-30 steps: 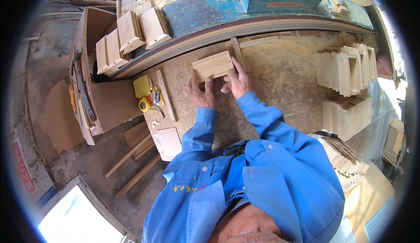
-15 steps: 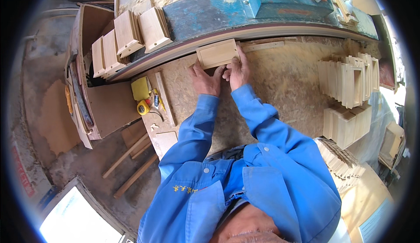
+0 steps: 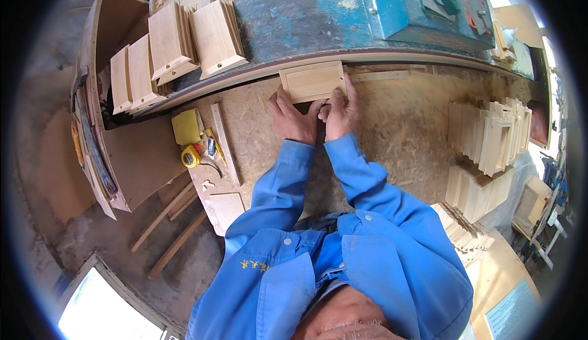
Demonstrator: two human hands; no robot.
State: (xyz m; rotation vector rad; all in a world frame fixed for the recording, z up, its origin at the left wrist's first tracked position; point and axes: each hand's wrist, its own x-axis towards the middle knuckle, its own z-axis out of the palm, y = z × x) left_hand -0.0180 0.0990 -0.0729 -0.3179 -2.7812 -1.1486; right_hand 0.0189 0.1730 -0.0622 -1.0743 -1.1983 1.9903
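Observation:
A small rectangular wooden panel with a raised frame [image 3: 313, 83] lies between my hands, its far edge at the long band along the front of the blue machine. My left hand [image 3: 295, 118] is closed on its left end and near edge. Closed on the right end is my right hand [image 3: 341, 114], one finger reaching up that side. The fingers of both hands meet under the near edge, where their tips are partly hidden. A flat wooden strip [image 3: 383, 76] lies right of the panel.
Bevelled wooden panels [image 3: 215, 38] stand stacked at the far left. At the right are stacked wooden frames [image 3: 484, 135]. A yellow tape measure [image 3: 190, 156], a yellow pad [image 3: 187, 127] and a wooden strip [image 3: 226, 145] lie on the left of the worktable. The blue machine's housing [image 3: 404, 15] rises behind.
The whole view has shifted and turned slightly. The wooden panel appears a little more level and slightly further right, with both hands still holding it.

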